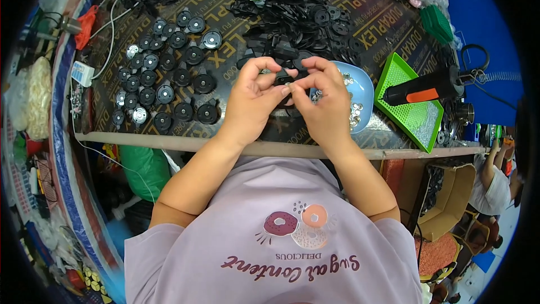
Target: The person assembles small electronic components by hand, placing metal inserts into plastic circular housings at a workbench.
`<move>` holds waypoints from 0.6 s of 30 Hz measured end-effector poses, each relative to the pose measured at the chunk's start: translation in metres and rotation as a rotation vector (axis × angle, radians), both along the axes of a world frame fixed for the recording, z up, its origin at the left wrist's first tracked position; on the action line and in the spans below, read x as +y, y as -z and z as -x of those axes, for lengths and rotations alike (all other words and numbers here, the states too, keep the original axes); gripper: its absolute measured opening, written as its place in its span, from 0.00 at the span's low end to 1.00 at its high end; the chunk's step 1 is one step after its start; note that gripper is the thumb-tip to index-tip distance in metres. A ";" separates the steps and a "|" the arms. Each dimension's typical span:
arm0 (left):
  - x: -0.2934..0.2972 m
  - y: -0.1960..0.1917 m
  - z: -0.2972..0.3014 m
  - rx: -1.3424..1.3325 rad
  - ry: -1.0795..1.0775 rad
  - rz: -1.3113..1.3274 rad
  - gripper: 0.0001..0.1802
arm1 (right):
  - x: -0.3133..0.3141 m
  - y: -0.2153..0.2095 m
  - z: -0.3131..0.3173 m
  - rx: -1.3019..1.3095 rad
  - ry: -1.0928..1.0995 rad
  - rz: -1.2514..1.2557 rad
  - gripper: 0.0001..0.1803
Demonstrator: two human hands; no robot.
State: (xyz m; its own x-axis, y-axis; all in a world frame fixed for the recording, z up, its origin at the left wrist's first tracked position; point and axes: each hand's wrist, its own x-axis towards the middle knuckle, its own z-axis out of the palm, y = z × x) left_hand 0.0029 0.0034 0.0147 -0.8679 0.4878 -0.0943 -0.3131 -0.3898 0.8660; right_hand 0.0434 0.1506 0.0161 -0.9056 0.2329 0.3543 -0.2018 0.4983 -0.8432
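In front of my chest, at the table's near edge, both hands work close together. My left hand [249, 101] is closed, its thumb and fingers pinching a small black plastic part [286, 76]. My right hand [327, 100] pinches at the same part from the other side, thumb and index finger meeting at a tiny shiny metal piece [288, 85]. The fingers cover most of both, so their exact shape is hidden. Beside my right hand, partly behind it, is a light blue tray [365, 85] with small metal pieces [355, 114] in it.
Rows of round black parts [148, 62], some with silvery centres, lie to the left. A heap of black plastic parts [281, 14] covers the far side. At right, a black-and-orange power screwdriver [419, 91] rests over a green perforated tray [394, 67]. A cardboard box [453, 197] stands below right.
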 end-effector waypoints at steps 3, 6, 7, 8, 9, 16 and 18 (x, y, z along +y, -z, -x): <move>-0.015 -0.004 0.001 -0.026 -0.030 0.027 0.21 | 0.006 0.007 0.009 -0.130 -0.114 0.230 0.05; -0.028 -0.007 0.007 -0.062 -0.058 0.095 0.21 | 0.031 0.004 0.039 0.003 0.009 0.119 0.07; -0.031 -0.007 0.008 -0.127 -0.058 0.127 0.20 | 0.039 -0.001 0.049 0.065 0.044 0.016 0.09; -0.031 -0.009 0.009 -0.174 -0.063 0.083 0.19 | 0.044 -0.001 0.058 0.053 0.025 -0.091 0.10; -0.032 -0.005 0.010 -0.172 -0.066 0.082 0.19 | 0.046 -0.003 0.064 0.041 0.006 -0.199 0.11; -0.034 0.012 0.013 -0.264 -0.088 -0.058 0.19 | 0.016 -0.017 0.081 -0.070 -0.255 -0.722 0.31; -0.037 0.011 0.014 -0.311 -0.059 -0.072 0.18 | 0.019 -0.011 0.082 -0.086 -0.258 -0.664 0.31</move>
State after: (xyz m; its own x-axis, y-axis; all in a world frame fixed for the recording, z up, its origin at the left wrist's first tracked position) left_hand -0.0111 -0.0338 0.0039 -0.8301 0.4523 -0.3262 -0.5331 -0.4719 0.7022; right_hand -0.0385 0.1697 0.0273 -0.9340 -0.2322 0.2715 -0.3284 0.8573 -0.3966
